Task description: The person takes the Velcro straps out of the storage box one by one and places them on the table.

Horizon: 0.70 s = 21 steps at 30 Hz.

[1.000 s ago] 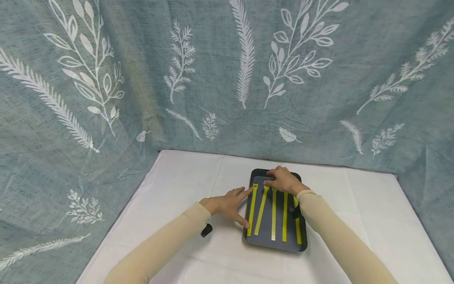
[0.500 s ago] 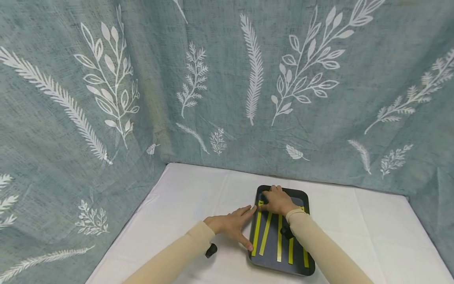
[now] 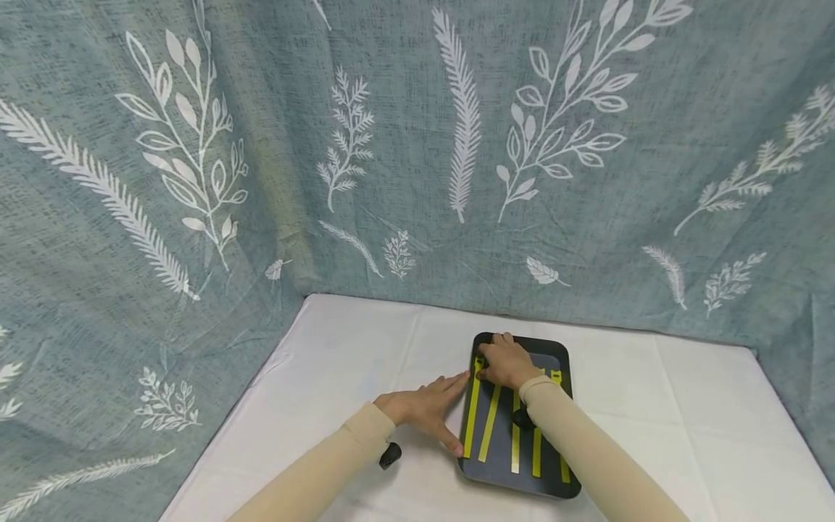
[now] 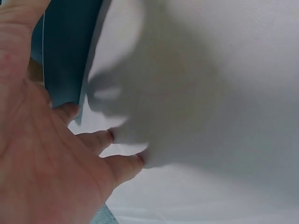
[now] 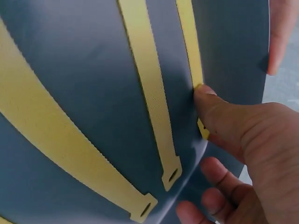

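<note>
A dark grey tray point(image 3: 522, 487) holds several yellow hook-and-loop cable ties laid lengthwise, each with a slotted end at the far side. My right hand point(image 3: 507, 362) is over the tray's far left part. In the right wrist view its thumb and index finger pinch the leftmost cable tie point(image 5: 189, 42) near the slotted end; the other fingers are bent beside it. A neighbouring cable tie point(image 5: 154, 88) lies flat and untouched. My left hand point(image 3: 424, 409) spreads its fingers along the tray's left side, thumb at the rim. In the left wrist view, fingertips rest by the tray wall point(image 4: 70, 51).
A white cloth point(image 3: 352, 348) covers the table under the tray. Behind and to the left hangs a blue-green curtain point(image 3: 404, 181) with white leaf prints. Small black devices sit at the left wrist point(image 3: 390, 455) and right wrist point(image 3: 522, 418).
My right hand has moved left across the tray's far end to the leftmost cable tie and now pinches it. The left hand stays at the tray's side. The head view has shifted slightly.
</note>
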{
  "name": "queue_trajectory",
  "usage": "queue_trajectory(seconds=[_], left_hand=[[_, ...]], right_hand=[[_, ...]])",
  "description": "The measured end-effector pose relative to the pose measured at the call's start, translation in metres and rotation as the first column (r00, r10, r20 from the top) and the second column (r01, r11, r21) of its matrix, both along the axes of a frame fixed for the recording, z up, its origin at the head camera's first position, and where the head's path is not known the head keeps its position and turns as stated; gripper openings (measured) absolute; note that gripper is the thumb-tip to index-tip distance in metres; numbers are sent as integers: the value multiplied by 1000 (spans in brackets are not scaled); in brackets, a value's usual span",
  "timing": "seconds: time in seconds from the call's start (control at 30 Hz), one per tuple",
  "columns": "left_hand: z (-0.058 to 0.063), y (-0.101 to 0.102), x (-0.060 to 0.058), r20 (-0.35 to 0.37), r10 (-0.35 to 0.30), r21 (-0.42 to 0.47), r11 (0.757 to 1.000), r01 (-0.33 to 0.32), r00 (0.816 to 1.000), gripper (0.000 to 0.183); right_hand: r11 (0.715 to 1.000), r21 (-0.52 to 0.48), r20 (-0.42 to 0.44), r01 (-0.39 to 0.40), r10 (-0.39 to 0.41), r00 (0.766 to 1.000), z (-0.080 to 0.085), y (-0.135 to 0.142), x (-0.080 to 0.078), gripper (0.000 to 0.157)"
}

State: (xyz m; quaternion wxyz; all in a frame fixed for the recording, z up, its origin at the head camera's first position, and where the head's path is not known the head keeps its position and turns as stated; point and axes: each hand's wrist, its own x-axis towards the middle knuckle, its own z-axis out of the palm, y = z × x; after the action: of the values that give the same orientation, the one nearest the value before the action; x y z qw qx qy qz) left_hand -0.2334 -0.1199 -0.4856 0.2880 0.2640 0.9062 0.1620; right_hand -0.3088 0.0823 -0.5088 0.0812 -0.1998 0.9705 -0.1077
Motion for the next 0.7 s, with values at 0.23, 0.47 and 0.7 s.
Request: queue_trajectory(seconds=[0.23, 0.47, 0.7], left_hand=[[3, 4, 0, -4, 15, -18, 1000, -15, 1000, 130], [6, 7, 0, -8, 17, -31, 999, -17, 1000, 129], [7, 7, 1, -2, 24, -44, 999, -24, 1000, 128]], right_hand=[[996, -70, 69, 55, -50, 996, 4, -2, 0, 33], [972, -180, 159, 153, -125, 979, 5, 0, -3, 31], [784, -501, 391, 367, -173, 904, 10, 0, 0, 27]])
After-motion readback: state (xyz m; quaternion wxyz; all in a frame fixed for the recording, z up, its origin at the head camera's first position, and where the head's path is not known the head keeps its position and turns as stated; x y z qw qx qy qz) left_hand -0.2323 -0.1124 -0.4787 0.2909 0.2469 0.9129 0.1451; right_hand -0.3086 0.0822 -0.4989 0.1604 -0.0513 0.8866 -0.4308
